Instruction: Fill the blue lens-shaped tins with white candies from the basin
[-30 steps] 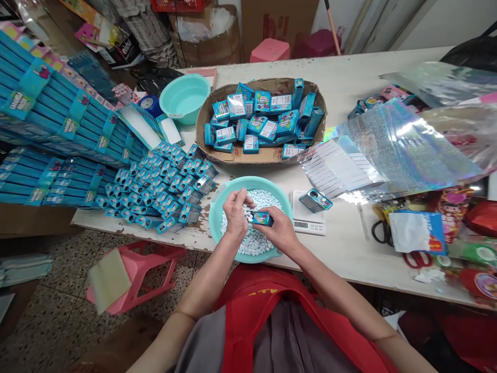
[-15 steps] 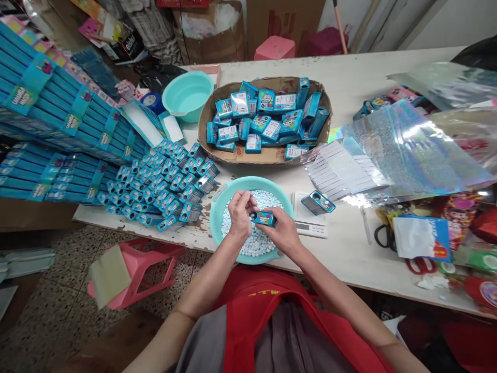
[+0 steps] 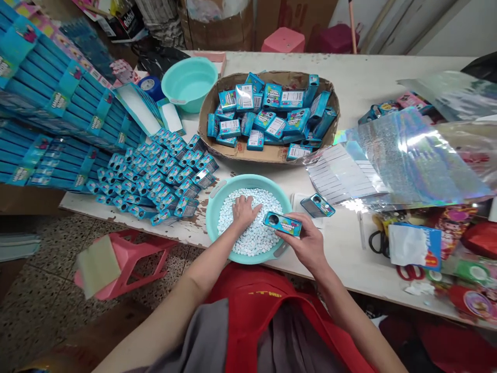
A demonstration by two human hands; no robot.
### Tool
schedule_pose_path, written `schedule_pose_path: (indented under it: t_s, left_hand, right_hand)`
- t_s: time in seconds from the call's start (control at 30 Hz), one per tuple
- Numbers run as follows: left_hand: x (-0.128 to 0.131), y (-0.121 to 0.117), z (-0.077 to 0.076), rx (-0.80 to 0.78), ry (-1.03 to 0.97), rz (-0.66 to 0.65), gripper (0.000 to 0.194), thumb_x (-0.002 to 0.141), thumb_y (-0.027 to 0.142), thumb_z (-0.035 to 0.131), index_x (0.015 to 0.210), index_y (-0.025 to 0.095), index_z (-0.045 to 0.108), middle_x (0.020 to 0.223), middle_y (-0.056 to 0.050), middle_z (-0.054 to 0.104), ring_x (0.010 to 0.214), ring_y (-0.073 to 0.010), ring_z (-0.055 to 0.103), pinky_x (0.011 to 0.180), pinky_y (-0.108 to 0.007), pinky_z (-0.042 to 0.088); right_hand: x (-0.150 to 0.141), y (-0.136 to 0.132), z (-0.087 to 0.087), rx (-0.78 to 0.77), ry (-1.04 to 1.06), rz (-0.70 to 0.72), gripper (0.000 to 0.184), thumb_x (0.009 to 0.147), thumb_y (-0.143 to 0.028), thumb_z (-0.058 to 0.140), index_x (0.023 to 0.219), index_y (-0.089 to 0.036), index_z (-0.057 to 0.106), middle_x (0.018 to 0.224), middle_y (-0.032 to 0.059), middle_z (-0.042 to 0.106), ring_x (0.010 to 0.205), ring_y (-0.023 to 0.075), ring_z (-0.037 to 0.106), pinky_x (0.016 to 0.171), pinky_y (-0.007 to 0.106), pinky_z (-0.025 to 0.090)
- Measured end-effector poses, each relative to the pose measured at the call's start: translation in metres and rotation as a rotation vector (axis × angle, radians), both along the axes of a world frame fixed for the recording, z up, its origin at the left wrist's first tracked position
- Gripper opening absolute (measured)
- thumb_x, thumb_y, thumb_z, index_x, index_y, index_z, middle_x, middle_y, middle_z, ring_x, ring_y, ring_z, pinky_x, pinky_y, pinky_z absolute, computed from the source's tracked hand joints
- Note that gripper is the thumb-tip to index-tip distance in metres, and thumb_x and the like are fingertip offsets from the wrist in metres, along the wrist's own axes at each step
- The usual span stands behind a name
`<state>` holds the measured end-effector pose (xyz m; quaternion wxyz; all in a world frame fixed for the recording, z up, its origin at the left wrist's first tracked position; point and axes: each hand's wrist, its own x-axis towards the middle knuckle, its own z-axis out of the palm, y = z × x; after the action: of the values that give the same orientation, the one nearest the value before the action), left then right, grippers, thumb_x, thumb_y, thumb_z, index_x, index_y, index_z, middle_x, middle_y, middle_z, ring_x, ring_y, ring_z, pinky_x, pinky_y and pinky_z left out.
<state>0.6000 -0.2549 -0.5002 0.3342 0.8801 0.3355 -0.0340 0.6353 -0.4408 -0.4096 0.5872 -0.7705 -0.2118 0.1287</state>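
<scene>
My left hand (image 3: 245, 211) rests with its fingers spread on the white candies (image 3: 250, 243) that fill a turquoise basin (image 3: 210, 228). In my right hand (image 3: 307, 239) is a small blue candy box (image 3: 285, 225), held over the basin's right rim with its round hole facing up and left. Another blue box (image 3: 318, 205) with a hole in its top stands on a white kitchen scale (image 3: 298, 201), just beyond my right hand. Most of the scale is hidden behind that hand and the boxes.
A cut-down carton (image 3: 267, 155) holding several blue boxes lies behind the basin. Rows of upright blue boxes (image 3: 155, 178) stand to the left, beside tall stacks of blue packs (image 3: 58, 101). Shiny holographic bags (image 3: 411, 150) and scissors (image 3: 378, 241) lie right. A second basin (image 3: 190, 83) stands behind.
My left hand has left the box's hole and come down, spread, onto the candies. My right hand has carried the box rightward, toward the basin's rim.
</scene>
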Motion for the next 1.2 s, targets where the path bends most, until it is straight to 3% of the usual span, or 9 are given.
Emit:
schedule_pose_path:
  t_s: [0.07, 0.13, 0.23, 0.37, 0.47, 0.57, 0.63, 0.8, 1.2]
  left_hand:
    - [-0.002, -0.014, -0.001, 0.057, 0.124, -0.106, 0.04, 0.082, 0.05, 0.053, 0.107, 0.019, 0.061, 0.118, -0.015, 0.056, 0.114, -0.0338, 0.048, 0.093, -0.046, 0.036]
    - [-0.006, -0.021, 0.001, 0.009, 0.145, -0.121, 0.034, 0.083, 0.047, 0.051, 0.101, 0.02, 0.062, 0.109, -0.013, 0.06, 0.106, -0.0309, 0.054, 0.088, -0.041, 0.039]
    - [-0.016, -0.018, 0.005, -0.23, 0.005, 0.02, 0.017, 0.075, 0.037, 0.061, 0.073, 0.021, 0.06, 0.081, -0.006, 0.062, 0.09, -0.0257, 0.058, 0.081, -0.034, 0.041]
    - [-0.029, -0.007, 0.015, -0.471, -0.113, 0.172, 0.026, 0.071, 0.038, 0.061, 0.057, 0.02, 0.049, 0.053, 0.002, 0.048, 0.061, -0.0164, 0.053, 0.061, -0.027, 0.041]
    - [-0.031, -0.004, 0.037, -0.672, -0.187, 0.294, 0.031, 0.074, 0.046, 0.056, 0.062, 0.02, 0.046, 0.05, 0.004, 0.045, 0.042, -0.0102, 0.041, 0.043, -0.024, 0.032]
    - [-0.024, -0.007, 0.071, -1.038, -0.444, 0.463, 0.033, 0.067, 0.044, 0.066, 0.065, 0.019, 0.045, 0.053, 0.004, 0.048, 0.037, -0.0066, 0.038, 0.037, -0.021, 0.025]
    - [-0.018, -0.012, 0.091, -1.158, -0.636, 0.512, 0.03, 0.066, 0.038, 0.068, 0.066, 0.018, 0.045, 0.056, 0.004, 0.05, 0.04, -0.0065, 0.043, 0.039, -0.02, 0.03]
    - [-0.006, -0.019, 0.114, -1.097, -0.881, 0.59, 0.023, 0.068, 0.031, 0.065, 0.064, 0.017, 0.046, 0.059, 0.003, 0.052, 0.049, -0.0087, 0.053, 0.049, -0.022, 0.042]
    - [0.005, -0.019, 0.117, -0.991, -0.878, 0.652, 0.028, 0.071, 0.036, 0.067, 0.065, 0.017, 0.048, 0.056, 0.004, 0.05, 0.049, -0.0081, 0.052, 0.05, -0.022, 0.042]
  right_hand:
    - [0.001, -0.002, 0.001, 0.001, 0.006, -0.049, 0.034, 0.068, -0.04, 0.077, 0.096, -0.024, 0.065, 0.094, 0.0046, 0.062, 0.089, 0.022, 0.06, 0.079, 0.038, 0.05]
    - [0.001, -0.003, 0.002, -0.008, 0.01, -0.076, 0.034, 0.069, -0.039, 0.077, 0.096, -0.024, 0.065, 0.094, 0.0037, 0.062, 0.088, 0.0209, 0.06, 0.077, 0.035, 0.05]
    - [0.001, -0.004, 0.001, -0.027, 0.01, -0.077, 0.033, 0.07, -0.038, 0.076, 0.097, -0.023, 0.064, 0.094, 0.0032, 0.062, 0.087, 0.02, 0.06, 0.075, 0.033, 0.049]
    - [0.0, -0.004, -0.006, -0.089, -0.007, -0.063, 0.032, 0.071, -0.04, 0.074, 0.096, -0.022, 0.064, 0.092, 0.0037, 0.062, 0.084, 0.0202, 0.061, 0.074, 0.034, 0.05]
    - [-0.003, 0.0, -0.012, -0.127, -0.076, -0.012, 0.029, 0.072, -0.036, 0.074, 0.096, -0.022, 0.063, 0.092, 0.0041, 0.063, 0.086, 0.0215, 0.061, 0.078, 0.036, 0.05]
    - [-0.007, 0.01, -0.015, -0.158, -0.151, 0.051, 0.026, 0.073, -0.032, 0.071, 0.096, -0.023, 0.062, 0.093, 0.0048, 0.064, 0.089, 0.0227, 0.061, 0.078, 0.037, 0.049]
    - [-0.01, 0.019, -0.016, -0.179, -0.181, 0.094, 0.023, 0.074, -0.03, 0.069, 0.095, -0.023, 0.062, 0.091, 0.005, 0.064, 0.088, 0.0232, 0.061, 0.077, 0.037, 0.05]
    - [-0.013, 0.034, -0.011, -0.206, -0.235, 0.134, 0.022, 0.074, -0.031, 0.069, 0.094, -0.023, 0.062, 0.089, 0.0049, 0.064, 0.087, 0.0238, 0.062, 0.076, 0.037, 0.049]
    - [-0.003, 0.038, -0.005, -0.235, -0.223, 0.116, 0.028, 0.072, -0.036, 0.073, 0.096, -0.024, 0.064, 0.092, 0.0058, 0.067, 0.09, 0.0264, 0.063, 0.08, 0.04, 0.047]
